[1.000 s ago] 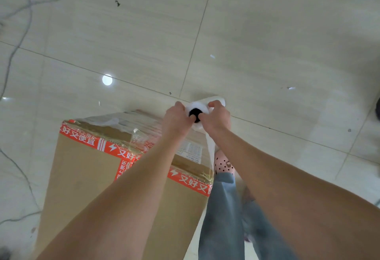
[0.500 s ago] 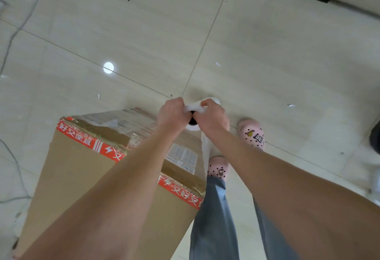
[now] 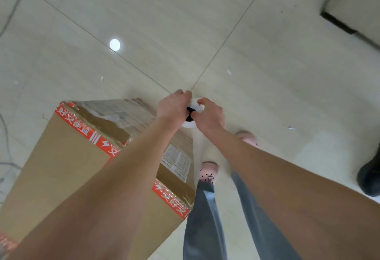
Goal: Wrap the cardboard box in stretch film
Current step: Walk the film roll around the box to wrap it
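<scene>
A tall brown cardboard box (image 3: 59, 169) with red printed tape stands on the tiled floor at the lower left; clear film covers its top. The white stretch film roll (image 3: 190, 123) with a black core is held upright just past the box's right corner. My left hand (image 3: 173, 107) grips the roll's top from the left. My right hand (image 3: 209, 115) grips it from the right. A strip of film (image 3: 196, 146) runs down from the roll along the box's right edge. Most of the roll is hidden by my hands.
My feet in pink shoes (image 3: 208, 172) stand right of the box, legs in grey trousers below. A dark shoe (image 3: 370, 175) sits at the right edge. Thin cables (image 3: 6, 142) lie on the floor at the left. A dark floor gap (image 3: 337, 22) runs at the upper right.
Both hands with the roll have shifted slightly right around the box's corner. My feet stepped to the right, and the box now sits further left in view.
</scene>
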